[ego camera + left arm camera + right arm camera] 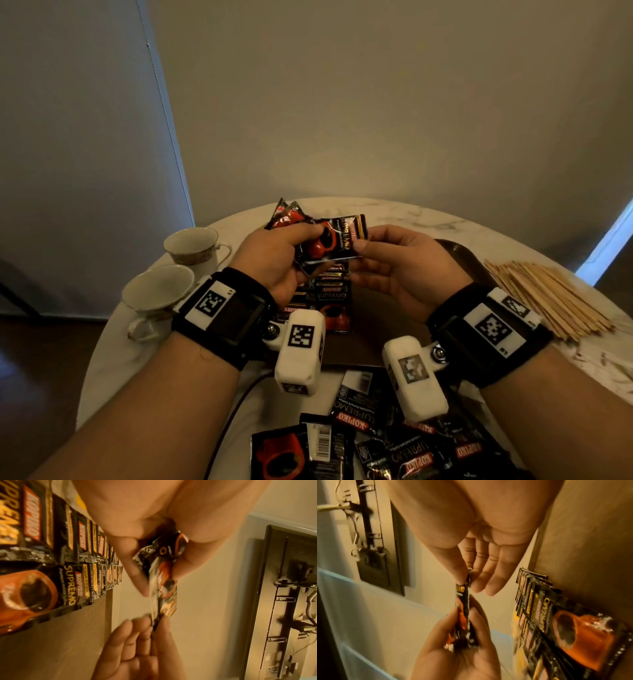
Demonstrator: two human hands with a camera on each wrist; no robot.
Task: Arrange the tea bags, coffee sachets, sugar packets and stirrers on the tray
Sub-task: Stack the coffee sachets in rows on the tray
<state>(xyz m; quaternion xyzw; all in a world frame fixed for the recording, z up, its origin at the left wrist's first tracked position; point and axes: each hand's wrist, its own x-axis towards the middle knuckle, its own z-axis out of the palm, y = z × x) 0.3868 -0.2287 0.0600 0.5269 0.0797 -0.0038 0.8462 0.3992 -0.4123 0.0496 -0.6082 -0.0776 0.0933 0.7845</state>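
My left hand [294,245] grips a small bunch of black-and-orange coffee sachets [286,216] above the brown tray [371,318]. My right hand [361,241] pinches the end of the front sachet [337,240] between thumb and fingers. The left wrist view shows that sachet [164,585] stretched between both hands, and so does the right wrist view [462,601]. A row of overlapping sachets [330,301] lies on the tray's left part, directly under the hands. Wooden stirrers [548,301] lie in a pile on the table to the right. I see no tea bags or sugar packets.
Loose coffee sachets [376,442] are heaped at the round marble table's near edge. Two teacups [191,245] [156,294] stand at the left. A cable runs off the near edge. A wall lies close behind the table.
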